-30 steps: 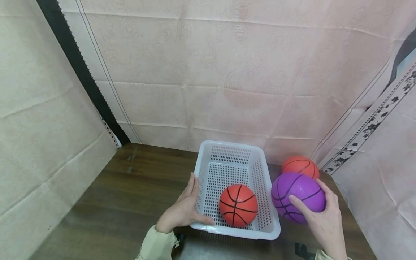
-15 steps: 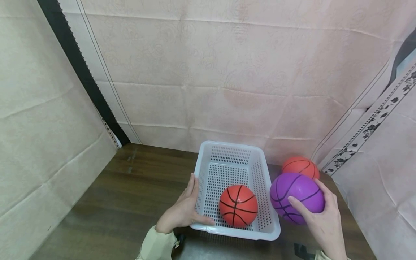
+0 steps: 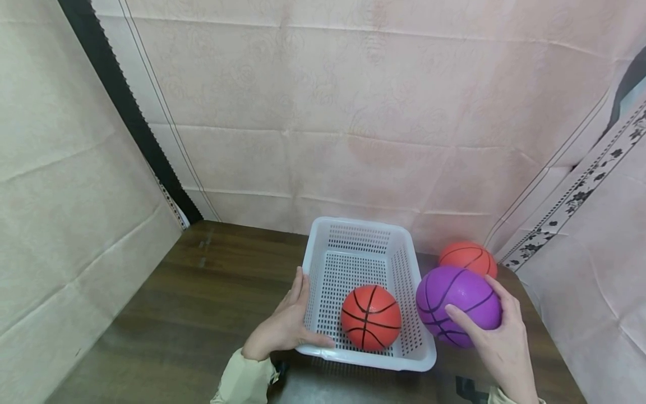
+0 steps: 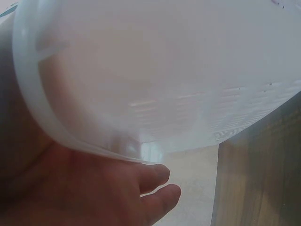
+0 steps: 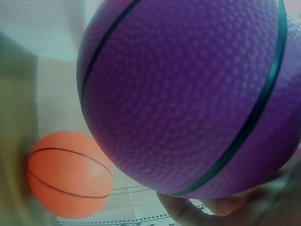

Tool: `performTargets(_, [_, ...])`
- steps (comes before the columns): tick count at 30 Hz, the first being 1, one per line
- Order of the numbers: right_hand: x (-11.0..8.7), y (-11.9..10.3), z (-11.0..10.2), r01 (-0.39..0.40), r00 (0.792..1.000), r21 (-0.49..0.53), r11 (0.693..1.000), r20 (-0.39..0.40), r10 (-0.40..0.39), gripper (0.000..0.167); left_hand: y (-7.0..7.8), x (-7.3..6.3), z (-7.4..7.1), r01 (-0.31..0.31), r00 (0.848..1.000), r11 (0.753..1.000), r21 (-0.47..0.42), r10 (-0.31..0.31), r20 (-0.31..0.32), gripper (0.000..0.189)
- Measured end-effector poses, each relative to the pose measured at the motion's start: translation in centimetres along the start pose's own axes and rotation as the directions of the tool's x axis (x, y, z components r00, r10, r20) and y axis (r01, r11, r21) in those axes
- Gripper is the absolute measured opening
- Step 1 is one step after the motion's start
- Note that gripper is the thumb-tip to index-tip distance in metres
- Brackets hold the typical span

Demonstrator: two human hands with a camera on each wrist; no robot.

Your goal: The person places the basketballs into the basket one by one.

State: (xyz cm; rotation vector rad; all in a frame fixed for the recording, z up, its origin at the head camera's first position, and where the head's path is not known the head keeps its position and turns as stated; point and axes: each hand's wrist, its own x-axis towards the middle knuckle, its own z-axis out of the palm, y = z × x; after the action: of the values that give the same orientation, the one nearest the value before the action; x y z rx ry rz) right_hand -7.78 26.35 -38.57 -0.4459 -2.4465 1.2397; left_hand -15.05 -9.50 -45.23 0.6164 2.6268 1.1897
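Note:
A white perforated plastic basket (image 3: 355, 269) stands on the table with an orange toy basketball (image 3: 370, 317) inside, near its front. My left hand (image 3: 285, 325) grips the basket's front left corner, thumb over the rim and fingers along the outer left side. In the left wrist view the basket wall (image 4: 178, 70) fills most of the picture above the fingers. My right hand (image 3: 504, 342) holds a purple toy basketball (image 3: 458, 306) just right of the basket. The purple ball (image 5: 183, 99) looms large in the right wrist view, hiding most of that hand's fingers.
Behind the purple ball, another orange basketball (image 3: 469, 258) lies in the back right corner, partly covered. Pale cloth (image 3: 353, 112) hangs at the back and on both sides of the dark wooden table (image 3: 202, 314). Black tape (image 3: 470, 390) marks the table's front right.
My right hand and the purple basketball have shifted slightly left, closer to the basket's right rim. The left hand and the basket keep their place.

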Motion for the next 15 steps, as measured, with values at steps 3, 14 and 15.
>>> performTargets(3, [-0.03, -0.08, 0.03, 0.006, 1.0, 0.006, 1.0, 0.0, -0.006, 0.094, 0.0, 0.02, -0.02, -0.003, 1.0, 1.0, -0.001, 0.003, -0.003, 0.142])
performTargets(14, [-0.26, -0.36, 0.15, 0.051, 0.999, 0.001, 0.999, 0.011, -0.051, 0.093, -0.02, 0.01, 0.0, -0.002, 1.0, 1.0, 0.001, 0.002, 0.0, 0.143])
performTargets(15, [-0.29, -0.38, 0.14, 0.057, 0.998, 0.001, 0.998, 0.011, -0.057, 0.093, -0.04, 0.01, 0.01, -0.001, 1.0, 1.0, -0.002, 0.001, 0.001, 0.143])
